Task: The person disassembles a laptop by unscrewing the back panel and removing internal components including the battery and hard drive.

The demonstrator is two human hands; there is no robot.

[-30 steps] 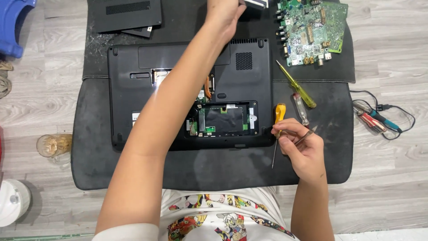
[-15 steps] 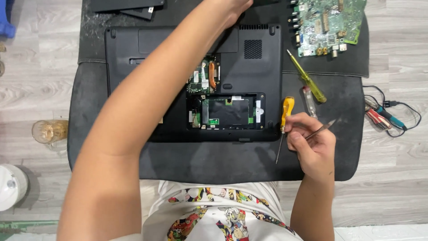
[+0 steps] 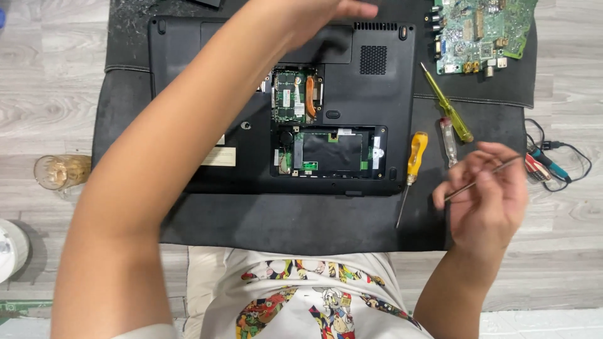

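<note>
Two hands: left hand (image 3: pixel 326 16) stretched across the far edge of the laptop (image 3: pixel 282 107), fingers loose and spread, gripping nothing; right hand (image 3: pixel 487 194) pinching thin metal tweezers (image 3: pixel 483 177).
Laptop: black plastic, upside down on dark mat (image 3: pixel 301 223).
Progress: two bay covers off, green boards and copper pipe bared; main shell still on.
Tools: yellow-handled screwdriver (image 3: pixel 411 166) beside the laptop.

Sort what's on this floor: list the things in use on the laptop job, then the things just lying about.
In use:
- laptop, upside down, bays open
- left hand at its far edge
- right hand holding a thin metal tool

Lying about:
- orange screwdriver
- yellow screwdriver
- green circuit board
- drinking glass
- cables
</note>
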